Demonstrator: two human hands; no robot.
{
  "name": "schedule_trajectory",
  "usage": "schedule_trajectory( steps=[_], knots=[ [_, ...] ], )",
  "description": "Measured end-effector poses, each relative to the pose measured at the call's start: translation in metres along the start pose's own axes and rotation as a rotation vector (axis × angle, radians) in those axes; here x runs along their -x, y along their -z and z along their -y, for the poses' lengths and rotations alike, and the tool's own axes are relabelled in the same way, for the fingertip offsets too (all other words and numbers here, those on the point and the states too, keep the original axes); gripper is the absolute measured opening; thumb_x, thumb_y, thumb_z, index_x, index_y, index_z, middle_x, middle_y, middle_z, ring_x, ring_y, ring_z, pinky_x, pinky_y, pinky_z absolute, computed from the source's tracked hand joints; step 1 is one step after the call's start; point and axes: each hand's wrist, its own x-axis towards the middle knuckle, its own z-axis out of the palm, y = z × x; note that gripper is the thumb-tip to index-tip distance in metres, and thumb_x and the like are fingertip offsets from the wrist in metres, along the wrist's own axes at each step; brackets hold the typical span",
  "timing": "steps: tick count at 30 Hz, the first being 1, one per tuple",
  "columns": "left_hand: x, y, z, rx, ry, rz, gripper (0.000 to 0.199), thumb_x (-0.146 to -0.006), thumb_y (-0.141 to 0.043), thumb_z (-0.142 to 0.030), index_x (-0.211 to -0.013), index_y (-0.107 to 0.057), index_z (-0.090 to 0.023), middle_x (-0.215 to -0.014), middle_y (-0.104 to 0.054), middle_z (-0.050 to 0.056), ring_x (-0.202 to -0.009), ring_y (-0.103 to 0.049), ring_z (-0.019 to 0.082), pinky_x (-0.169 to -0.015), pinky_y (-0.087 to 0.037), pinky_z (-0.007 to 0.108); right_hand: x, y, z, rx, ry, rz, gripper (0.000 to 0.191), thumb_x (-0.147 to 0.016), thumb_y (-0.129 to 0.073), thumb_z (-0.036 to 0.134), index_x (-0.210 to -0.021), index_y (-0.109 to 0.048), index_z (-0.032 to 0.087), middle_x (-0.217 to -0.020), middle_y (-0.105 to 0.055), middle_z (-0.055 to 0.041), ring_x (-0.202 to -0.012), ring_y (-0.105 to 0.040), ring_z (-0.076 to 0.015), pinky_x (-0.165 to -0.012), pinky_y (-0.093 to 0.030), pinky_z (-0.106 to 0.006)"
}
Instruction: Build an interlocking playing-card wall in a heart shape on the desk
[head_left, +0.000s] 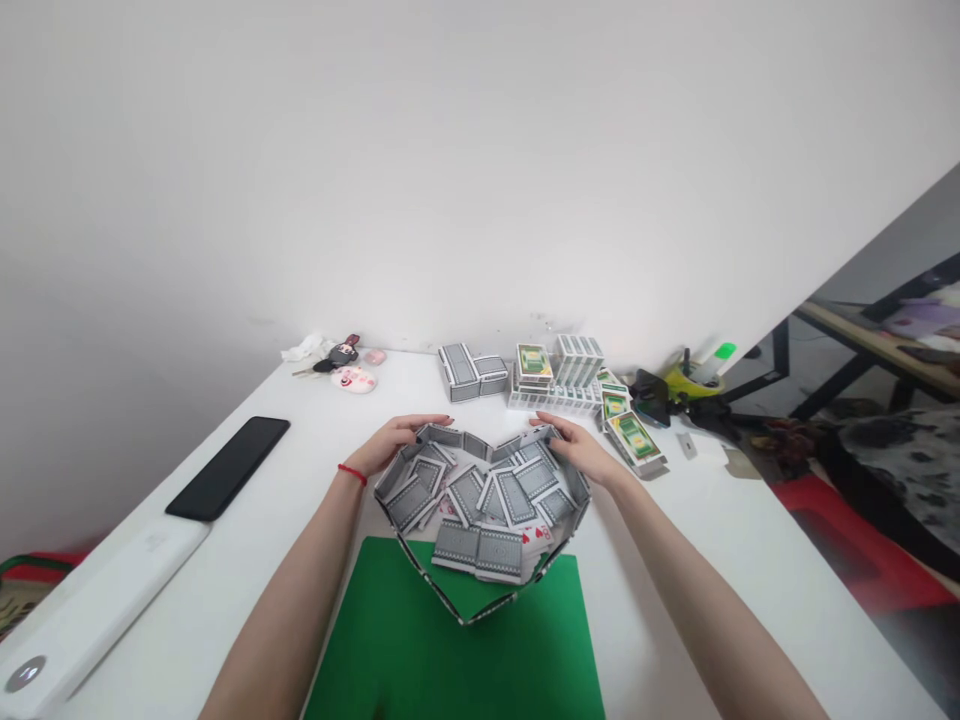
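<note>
A heart-shaped frame [400,538] built from folded playing cards lies partly over a green sheet [450,665], its point towards me. Inside it are loose playing cards [514,497], mostly with grey backs up and a few red faces showing. Two grey-backed cards [478,550] lie side by side near the point. My left hand [394,440], below a red wrist string, is closed round the frame's upper left lobe. On the upper right lobe, my right hand [579,450] grips the wall in the same way, fingers along the outer side.
Behind the frame stand grey card stacks [463,372] and boxed decks [559,395], with more card boxes [634,440] to their right. A black phone [229,468] and a long white device [105,605] lie at left. Keys and small items [343,358] sit at the back left, a yellow-green holder [694,380] at right.
</note>
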Motion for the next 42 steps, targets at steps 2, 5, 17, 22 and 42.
schedule_trajectory(
  steps=[2, 5, 17, 22, 42],
  knots=[
    [0.005, 0.002, -0.003, -0.085, -0.040, 0.021, 0.066, -0.059, -0.039, -0.008, -0.123, -0.052, -0.018, -0.134, -0.047, 0.007, -0.126, -0.039, 0.024, -0.103, -0.030, 0.043, 0.003, 0.005, -0.003, -0.101, -0.028, -0.021, 0.052, -0.072, -0.053, 0.020, -0.124, -0.050, 0.020, -0.129, -0.053, -0.0054, -0.116, -0.051, -0.0188, -0.104, -0.032, -0.041],
    [0.016, 0.002, -0.006, -0.130, -0.103, 0.033, 0.078, -0.055, -0.038, -0.008, -0.132, -0.041, -0.019, -0.139, -0.039, 0.006, -0.131, -0.031, 0.024, -0.106, -0.027, 0.044, 0.013, 0.009, -0.011, -0.243, -0.046, -0.026, 0.054, -0.072, -0.056, 0.024, -0.126, -0.048, 0.023, -0.133, -0.048, -0.0053, -0.120, -0.047, -0.0197, -0.104, -0.032, -0.041],
    [0.033, -0.017, -0.001, -0.093, -0.057, -0.185, 0.074, -0.052, -0.038, -0.008, -0.124, -0.053, -0.017, -0.137, -0.043, 0.003, -0.128, -0.036, 0.026, -0.106, -0.029, 0.041, 0.040, -0.011, -0.021, -0.135, 0.015, -0.086, 0.070, -0.061, -0.050, 0.011, -0.130, -0.043, 0.021, -0.139, -0.041, -0.0038, -0.129, -0.035, -0.0195, -0.111, -0.019, -0.039],
    [0.051, -0.023, -0.007, -0.261, -0.128, -0.369, 0.047, -0.076, -0.042, -0.020, -0.121, -0.055, -0.020, -0.136, -0.045, 0.003, -0.128, -0.035, 0.025, -0.108, -0.025, 0.043, 0.056, -0.005, -0.011, -0.043, 0.160, -0.225, 0.057, -0.078, -0.053, 0.029, -0.133, -0.039, 0.025, -0.139, -0.040, -0.0053, -0.128, -0.037, -0.0210, -0.107, -0.027, -0.041],
    [0.102, -0.096, -0.012, -1.212, -0.210, -0.015, 0.016, -0.072, -0.065, -0.030, -0.079, -0.054, -0.020, -0.096, -0.059, 0.002, -0.090, -0.044, 0.021, -0.080, -0.029, 0.037, 0.118, -0.023, 0.005, 0.830, 0.569, 0.194, 0.018, -0.088, -0.043, 0.020, -0.084, -0.061, 0.022, -0.077, -0.064, -0.0018, -0.082, -0.056, -0.0165, -0.107, -0.022, -0.051]
  ],
)
